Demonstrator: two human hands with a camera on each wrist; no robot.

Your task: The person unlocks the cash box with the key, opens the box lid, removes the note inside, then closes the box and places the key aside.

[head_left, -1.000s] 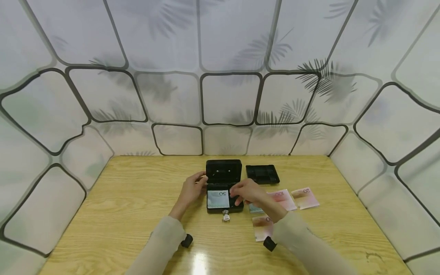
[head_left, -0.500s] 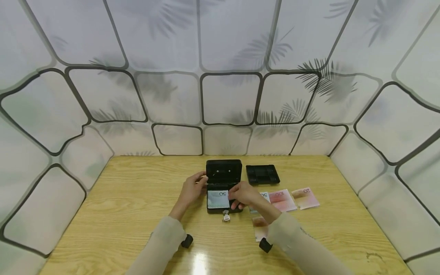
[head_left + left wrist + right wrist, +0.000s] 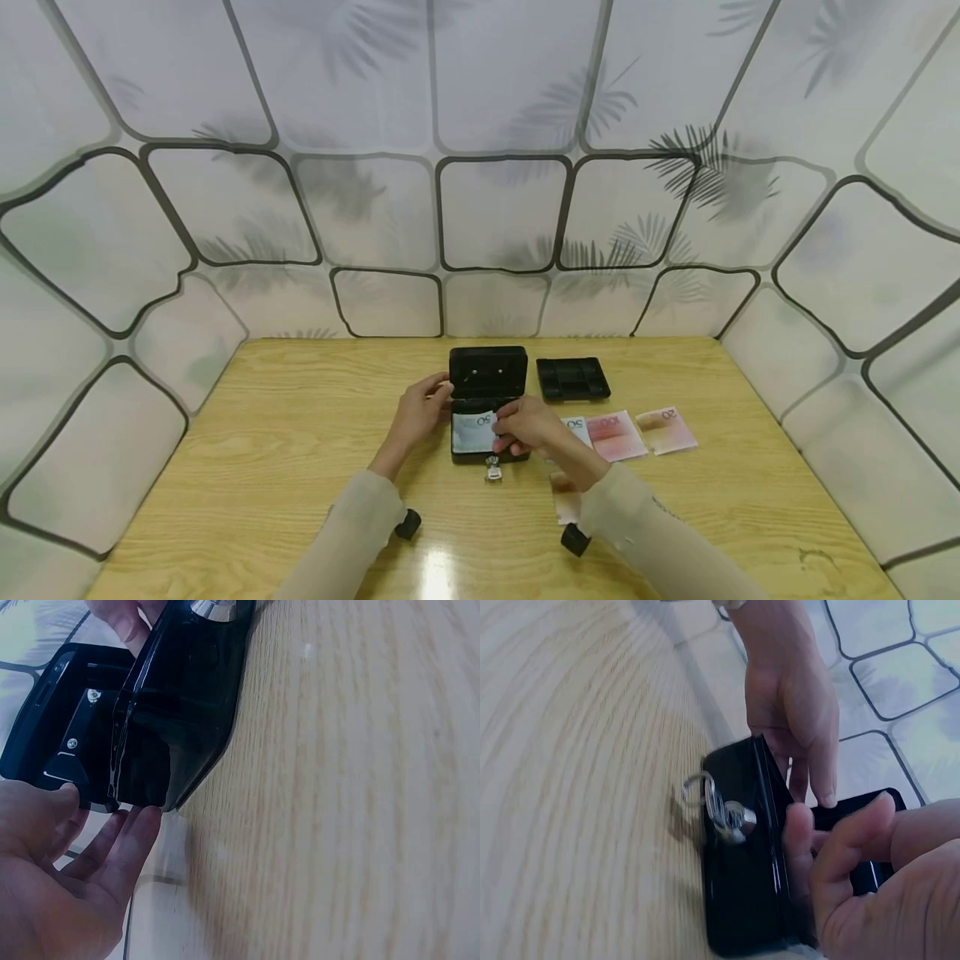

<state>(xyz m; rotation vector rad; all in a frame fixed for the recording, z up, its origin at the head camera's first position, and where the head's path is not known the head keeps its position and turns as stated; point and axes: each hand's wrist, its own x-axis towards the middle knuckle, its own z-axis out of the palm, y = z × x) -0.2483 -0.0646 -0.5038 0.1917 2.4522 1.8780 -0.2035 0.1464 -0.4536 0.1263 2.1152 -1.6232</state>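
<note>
A small black cash box [image 3: 489, 457] stands on the table with its lid [image 3: 487, 360] raised. Inside, toward the left, lies a bluish banknote [image 3: 472, 432] marked 50. My right hand [image 3: 528, 423] reaches in from the right, its curled fingers pinching the note's right edge; the pinch itself is partly hidden. In the right wrist view, its fingertips [image 3: 800, 821] are over the box's front rim. My left hand [image 3: 417, 414] rests against the box's left side, thumb near the lid and fingers fairly straight. Keys on a ring [image 3: 712, 801] hang from the front lock.
A black compartment tray [image 3: 573, 379] lies right of the lid. Banknotes lie to the right: another bluish 50 note [image 3: 577, 428], a pink 100 note [image 3: 617, 437] and a brownish 20 note [image 3: 666, 431]. One more brownish note [image 3: 564, 498] is partly under the right forearm.
My right hand has shifted slightly left and down inside the box, and the 50 note has slid a little left with it. My left hand has stayed at the box's side.
</note>
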